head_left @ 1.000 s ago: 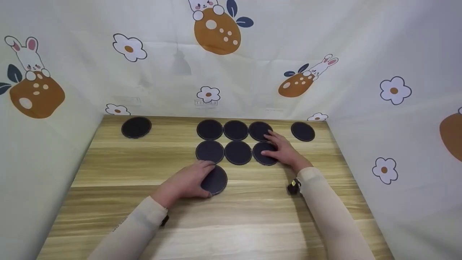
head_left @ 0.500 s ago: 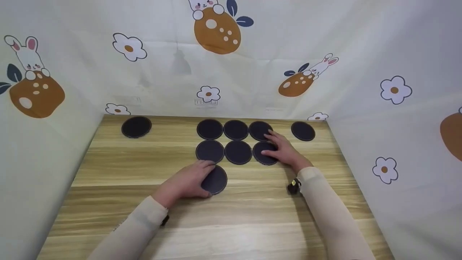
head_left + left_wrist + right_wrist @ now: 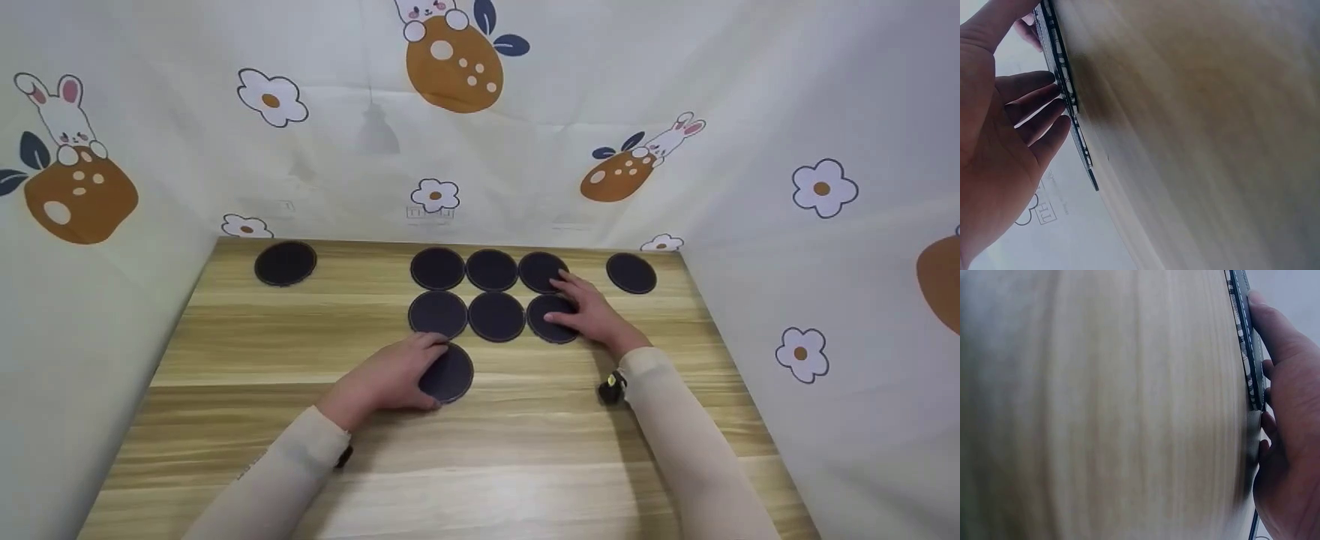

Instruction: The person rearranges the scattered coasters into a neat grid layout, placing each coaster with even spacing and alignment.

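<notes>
Several round black coasters lie flat on the table. My left hand (image 3: 386,373) holds the lowest coaster (image 3: 454,375) by its rim, thumb at the near edge and fingers at the far edge. In the left wrist view the left fingers (image 3: 1044,121) meet the stitched edge of a coaster (image 3: 1061,62). My right hand (image 3: 598,313) rests with fingers spread. Its thumb lies on the right coaster of the second row (image 3: 541,322); a fingertip touches the right coaster of the back row (image 3: 536,270). The right wrist view shows the right thumb (image 3: 1278,329) against a coaster edge (image 3: 1246,337).
Two rows of touching coasters fill the back middle, including the middle back one (image 3: 491,270). A single coaster (image 3: 285,264) lies at the back left, another (image 3: 631,273) at the back right. Patterned cloth (image 3: 315,165) encloses the wood-grain table (image 3: 480,465) on three sides.
Both hands and all coasters keep their places. Only the head view has shifted very slightly.
</notes>
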The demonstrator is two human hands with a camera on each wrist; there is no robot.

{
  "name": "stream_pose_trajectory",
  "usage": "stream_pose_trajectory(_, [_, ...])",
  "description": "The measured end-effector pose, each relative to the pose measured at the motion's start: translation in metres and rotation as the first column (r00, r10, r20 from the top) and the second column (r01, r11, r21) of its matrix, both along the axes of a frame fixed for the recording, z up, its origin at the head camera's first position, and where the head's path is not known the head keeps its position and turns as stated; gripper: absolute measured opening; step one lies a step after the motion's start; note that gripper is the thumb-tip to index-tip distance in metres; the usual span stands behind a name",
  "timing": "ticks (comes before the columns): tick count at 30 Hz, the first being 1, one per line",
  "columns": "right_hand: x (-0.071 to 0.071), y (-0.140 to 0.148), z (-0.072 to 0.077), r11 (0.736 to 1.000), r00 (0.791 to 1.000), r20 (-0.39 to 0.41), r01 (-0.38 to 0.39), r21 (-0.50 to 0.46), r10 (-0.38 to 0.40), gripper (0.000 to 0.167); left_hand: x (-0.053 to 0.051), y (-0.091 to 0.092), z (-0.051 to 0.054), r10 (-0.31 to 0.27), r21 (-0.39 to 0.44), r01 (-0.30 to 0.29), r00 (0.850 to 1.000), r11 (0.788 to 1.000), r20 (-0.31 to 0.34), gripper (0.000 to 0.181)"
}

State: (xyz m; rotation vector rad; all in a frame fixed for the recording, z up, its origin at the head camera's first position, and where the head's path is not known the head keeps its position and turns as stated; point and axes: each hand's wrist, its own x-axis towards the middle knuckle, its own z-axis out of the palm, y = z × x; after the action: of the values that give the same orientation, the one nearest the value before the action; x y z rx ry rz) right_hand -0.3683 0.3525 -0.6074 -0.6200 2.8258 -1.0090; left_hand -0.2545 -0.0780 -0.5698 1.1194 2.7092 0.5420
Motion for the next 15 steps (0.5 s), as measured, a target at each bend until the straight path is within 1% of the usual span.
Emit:
stream_pose_trajectory(7, [0.000,0.000,0.001,1.000,1.000,0.012,0.000,0.005,0.000,0.082,0.000,-0.003,0.003,0.015,0.016,-0.016,0.999,1.000,0.049,0.093])
stream_pose_trajectory(9, [0.000,0.000,0.001,1.000,1.000,0.011,0.000,0.005,0.000,0.082,-0.001,-0.005,0.004,0.024,0.034,-0.026,0.998,0.999,0.061,0.092])
stream_pose_trajectory(12, [0.001,0.000,0.001,1.000,1.000,0.011,0.000,0.005,0.000,0.082,-0.003,-0.008,0.008,0.043,0.051,-0.047,0.996,0.998,0.075,0.089])
stream_pose_trajectory(15, [0.001,0.000,0.001,1.000,1.000,0.015,0.001,0.008,-0.001,0.081,-0.008,-0.014,0.011,0.063,0.074,-0.069,0.995,0.995,0.083,0.086])
